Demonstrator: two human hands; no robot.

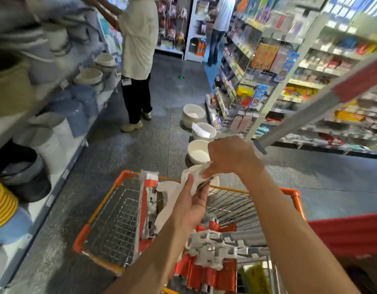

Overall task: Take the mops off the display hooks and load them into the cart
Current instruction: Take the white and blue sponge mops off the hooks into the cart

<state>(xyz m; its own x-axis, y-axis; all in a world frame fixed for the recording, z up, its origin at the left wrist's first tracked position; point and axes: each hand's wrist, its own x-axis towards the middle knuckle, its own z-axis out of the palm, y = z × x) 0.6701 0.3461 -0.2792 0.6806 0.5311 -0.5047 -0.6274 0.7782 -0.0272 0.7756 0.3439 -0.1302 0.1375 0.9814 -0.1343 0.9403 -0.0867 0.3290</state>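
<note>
Standing in a shop aisle on speckled grey floor (pixel 162 115), stocked shelves (pixel 310 66) either side; orange-rimmed wire cart (pixel 111 211) directly below. Both hands over the cart: left hand (pixel 194 200) and right hand (pixel 232 158) pinch the white plastic head of a mop (pixel 300 117), whose grey handle slants up to the right. Counted: at least three mops in the cart (pixel 213 249), three white basins (pixel 199 151) on the floor, two people (pixel 139 49) further down.
</note>
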